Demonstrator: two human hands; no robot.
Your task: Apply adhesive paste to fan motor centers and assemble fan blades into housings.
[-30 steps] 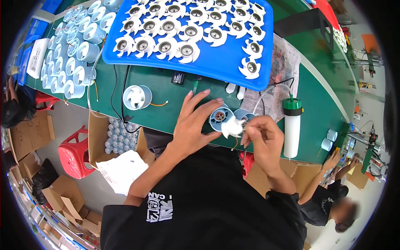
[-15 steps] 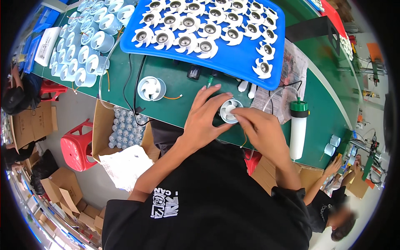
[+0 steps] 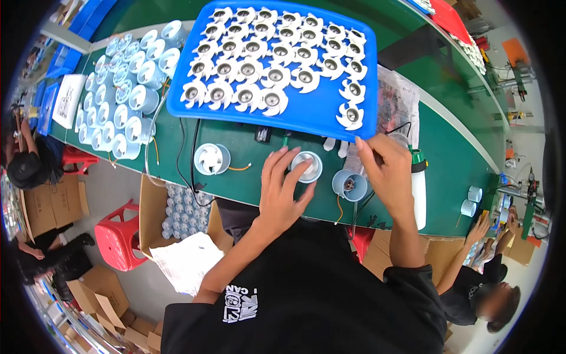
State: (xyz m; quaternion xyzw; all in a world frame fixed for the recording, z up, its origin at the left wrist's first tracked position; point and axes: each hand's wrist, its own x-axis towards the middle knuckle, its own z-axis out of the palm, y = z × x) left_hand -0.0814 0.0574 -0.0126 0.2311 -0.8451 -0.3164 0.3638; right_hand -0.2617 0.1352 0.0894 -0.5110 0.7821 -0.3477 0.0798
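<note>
My left grip [image 3: 283,192] wraps round a light-blue fan housing [image 3: 319,170], mouth up. My right grip [image 3: 386,168] is at the near-right corner of the blue tray [image 3: 321,109]; whether it pinches, I cannot tell. Between them, nearer the right, sits an open housing [image 3: 358,191].

Black shirt [image 3: 342,289], near side of blue tray [image 3: 323,109]: white lettering [image 3: 240,304], emblem. Newspaper [image 3: 404,97], right of tray: print illegible to me.

Fan wheels [image 3: 246,95] lie on a tray [image 3: 321,112]. Left of it, a cluster of cups [image 3: 141,99] sits on the table [image 3: 240,184]; before the tray, a cup [image 3: 307,167] in the left hand [image 3: 283,192] is between two others [image 3: 224,162], a bottle [image 3: 418,197] farther right.
</note>
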